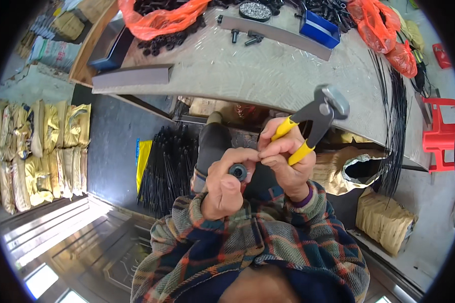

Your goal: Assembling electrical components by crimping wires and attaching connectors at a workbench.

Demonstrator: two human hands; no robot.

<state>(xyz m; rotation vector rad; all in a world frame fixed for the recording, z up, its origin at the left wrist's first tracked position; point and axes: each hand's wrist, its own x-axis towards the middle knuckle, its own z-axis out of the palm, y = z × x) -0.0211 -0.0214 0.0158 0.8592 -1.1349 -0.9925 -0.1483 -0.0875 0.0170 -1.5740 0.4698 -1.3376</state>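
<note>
My left hand point(221, 188) is closed around a black socket-head bolt point(238, 172), its round head with the dark recess turned up toward me. Yellow-handled end-cutting pincers point(318, 115) rest in my right hand point(289, 164), the steel jaws pointing away to the upper right. Fingertips of both hands meet just right of the bolt head. Whether something thin is pinched between them is too small to make out. The hands are held above my lap, before the workbench's point(212, 73) near edge. The bolt's shank is hidden by my left hand.
Loose black bolts point(254, 39) lie on the bench, near a blue tray point(319, 29) and orange plastic bags point(162, 20). Long black wires point(397, 116) hang over the right edge. A black bundle point(168, 169) stands at left; a red stool point(440, 134) is far right.
</note>
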